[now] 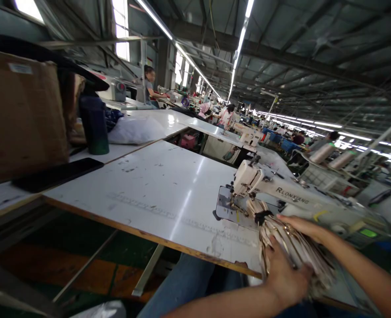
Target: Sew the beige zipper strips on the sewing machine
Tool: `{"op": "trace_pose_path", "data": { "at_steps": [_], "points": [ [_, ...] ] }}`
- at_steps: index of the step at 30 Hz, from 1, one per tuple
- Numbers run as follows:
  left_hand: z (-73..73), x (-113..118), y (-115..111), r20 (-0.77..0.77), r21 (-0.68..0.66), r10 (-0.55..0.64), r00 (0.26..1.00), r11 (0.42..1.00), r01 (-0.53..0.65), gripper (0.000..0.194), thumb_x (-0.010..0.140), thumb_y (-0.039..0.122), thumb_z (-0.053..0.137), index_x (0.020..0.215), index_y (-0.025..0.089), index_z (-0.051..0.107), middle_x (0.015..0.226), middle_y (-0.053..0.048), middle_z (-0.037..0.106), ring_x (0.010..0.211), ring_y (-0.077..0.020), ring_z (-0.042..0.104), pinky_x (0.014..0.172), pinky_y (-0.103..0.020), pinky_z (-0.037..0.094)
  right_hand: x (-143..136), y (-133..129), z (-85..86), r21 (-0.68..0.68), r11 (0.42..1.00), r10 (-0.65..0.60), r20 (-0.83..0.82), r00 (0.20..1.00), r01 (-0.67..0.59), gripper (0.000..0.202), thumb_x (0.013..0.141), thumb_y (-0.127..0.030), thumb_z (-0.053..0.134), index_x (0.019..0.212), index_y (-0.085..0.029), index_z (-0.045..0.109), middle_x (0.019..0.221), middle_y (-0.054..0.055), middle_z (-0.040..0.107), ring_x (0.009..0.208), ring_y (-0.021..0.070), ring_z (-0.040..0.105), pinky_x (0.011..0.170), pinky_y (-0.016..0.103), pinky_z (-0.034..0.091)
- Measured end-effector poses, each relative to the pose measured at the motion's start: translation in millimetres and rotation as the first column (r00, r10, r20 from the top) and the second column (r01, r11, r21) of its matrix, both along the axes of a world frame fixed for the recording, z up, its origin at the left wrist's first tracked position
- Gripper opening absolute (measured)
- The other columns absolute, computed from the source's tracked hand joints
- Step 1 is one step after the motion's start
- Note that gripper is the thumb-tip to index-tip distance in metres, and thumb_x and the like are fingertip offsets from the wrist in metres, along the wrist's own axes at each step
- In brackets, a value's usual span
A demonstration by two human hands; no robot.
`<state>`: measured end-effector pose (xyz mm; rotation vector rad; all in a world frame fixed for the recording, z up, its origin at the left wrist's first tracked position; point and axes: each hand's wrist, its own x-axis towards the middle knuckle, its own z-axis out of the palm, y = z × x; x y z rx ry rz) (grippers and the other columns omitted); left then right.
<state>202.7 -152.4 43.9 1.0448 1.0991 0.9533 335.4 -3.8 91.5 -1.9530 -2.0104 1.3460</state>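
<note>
A bundle of pale strips (281, 243), tied near its upper end with a black band (263, 216), lies at the right end of the white table. My left hand (286, 274) is on its near side, fingers spread against the strips. Along the far side rests my right hand (299, 225), its fingers stretched toward the band. Whether either hand grips any strips is hard to tell. Just beyond the bundle stands a white sewing machine (271, 185), its needle area close to the tied end.
The white table (142, 176) spreads left. A black phone (58, 174), a dark bottle (94, 126), a white plastic bag (137, 129) and a cardboard box (23, 115) are at the left. Thread cones (323, 153) stand behind the machine. A person (150, 86) sits farther back.
</note>
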Motion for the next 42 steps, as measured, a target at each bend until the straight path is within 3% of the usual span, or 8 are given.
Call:
{"op": "trace_pose_path", "data": {
  "at_steps": [3, 7, 12, 20, 27, 32, 36, 42],
  "points": [
    [-5.2, -4.5, 15.8, -0.14, 0.102, -0.117, 0.983, 0.986, 0.132, 0.1, 0.067, 0.047, 0.07, 0.148, 0.009, 0.024, 0.152, -0.02, 0.017, 0.136, -0.0361, 0.029, 0.113, -0.04, 0.025, 2.9, 1.1, 1.5, 0.176, 0.98, 0.051, 0.231, 0.972, -0.093, 0.063, 0.076, -0.074, 0.046, 0.083, -0.016, 0.071, 0.085, 0.012, 0.073, 0.092, 0.0316, 0.065, 0.09, 0.042, 0.044],
    [-22.5, -11.2, 25.3, -0.301, 0.305, -0.094, 0.949, 0.933, 0.189, 0.041, 0.075, 0.049, 0.06, 0.098, 0.017, 0.069, 0.117, -0.012, 0.057, 0.095, -0.0268, 0.06, 0.089, -0.037, 0.049, -9.4, -0.3, -15.9, 0.581, 0.761, 0.065, 0.375, 0.925, -0.289, 0.054, 0.063, -0.057, 0.069, 0.099, -0.018, 0.07, 0.106, 0.013, 0.069, 0.101, 0.0319, 0.062, 0.09, 0.037, 0.044],
    [-31.4, -19.8, 44.1, -0.393, 0.37, 0.147, 0.908, 0.929, 0.01, 0.027, 0.08, 0.041, 0.054, 0.089, 0.017, 0.062, 0.093, -0.011, 0.061, 0.075, -0.0235, 0.058, 0.07, -0.035, 0.049, -14.0, 6.6, -37.7, 0.708, 0.68, 0.009, 0.255, 0.967, -0.193, 0.034, 0.078, -0.049, 0.054, 0.071, -0.02, 0.07, 0.083, 0.011, 0.072, 0.087, 0.0285, 0.065, 0.083, 0.037, 0.046],
    [-45.5, -12.7, 84.7, -0.292, 0.455, 0.362, 0.885, 0.866, -0.205, 0.059, 0.078, 0.048, 0.061, 0.122, 0.011, 0.046, 0.119, -0.016, 0.048, 0.111, -0.0293, 0.05, 0.098, -0.036, 0.038, -5.9, -2.7, -40.8, 0.758, 0.645, 0.016, -0.131, 0.991, 0.09, 0.042, 0.083, -0.054, 0.05, 0.081, -0.019, 0.072, 0.097, 0.009, 0.071, 0.096, 0.0248, 0.064, 0.087, 0.033, 0.048],
    [-51.9, -7.6, 82.9, -0.252, 0.396, 0.29, 0.923, 0.902, -0.175, 0.079, 0.074, 0.049, 0.067, 0.139, 0.021, 0.033, 0.131, -0.013, 0.04, 0.115, -0.0312, 0.048, 0.098, -0.039, 0.036, 7.4, -12.1, -42.1, 0.427, 0.732, -0.189, -0.621, 0.76, 0.531, 0.038, 0.072, -0.053, 0.068, 0.086, -0.018, 0.071, 0.088, 0.008, 0.073, 0.081, 0.0238, 0.066, 0.077, 0.034, 0.052],
    [-52.1, -5.6, 87.4, -0.243, 0.41, 0.298, 0.923, 0.894, -0.181, 0.065, 0.076, 0.04, 0.066, 0.132, 0.021, 0.04, 0.126, -0.012, 0.046, 0.116, -0.0296, 0.047, 0.098, -0.04, 0.035, 11.0, -5.8, -38.6, 0.677, 0.735, 0.122, -0.168, 0.978, 0.025, 0.027, 0.08, -0.044, 0.056, 0.09, -0.02, 0.064, 0.082, 0.005, 0.069, 0.08, 0.0215, 0.064, 0.074, 0.032, 0.05],
    [-55.7, -4.2, 94.6, -0.22, 0.438, 0.316, 0.923, 0.877, -0.196, 0.055, 0.075, 0.035, 0.065, 0.123, 0.016, 0.044, 0.12, -0.013, 0.054, 0.112, -0.0288, 0.051, 0.093, -0.038, 0.038, -11.8, -0.4, -33.3, 0.686, 0.631, 0.259, 0.253, 0.932, -0.362, 0.037, 0.072, -0.02, 0.054, 0.108, -0.022, 0.06, 0.079, 0.0, 0.064, 0.077, 0.0174, 0.061, 0.074, 0.027, 0.046],
    [-59.7, -5.7, 94.3, -0.188, 0.447, 0.328, 0.926, 0.868, -0.217, 0.068, 0.077, 0.041, 0.065, 0.133, 0.018, 0.035, 0.12, -0.012, 0.055, 0.111, -0.0282, 0.052, 0.095, -0.04, 0.036, -23.6, 8.4, -35.0, 0.69, 0.597, 0.196, 0.371, 0.908, -0.41, 0.02, 0.08, -0.023, 0.048, 0.082, -0.021, 0.068, 0.093, 0.007, 0.062, 0.083, 0.02, 0.06, 0.079, 0.031, 0.046]
  ]
}}
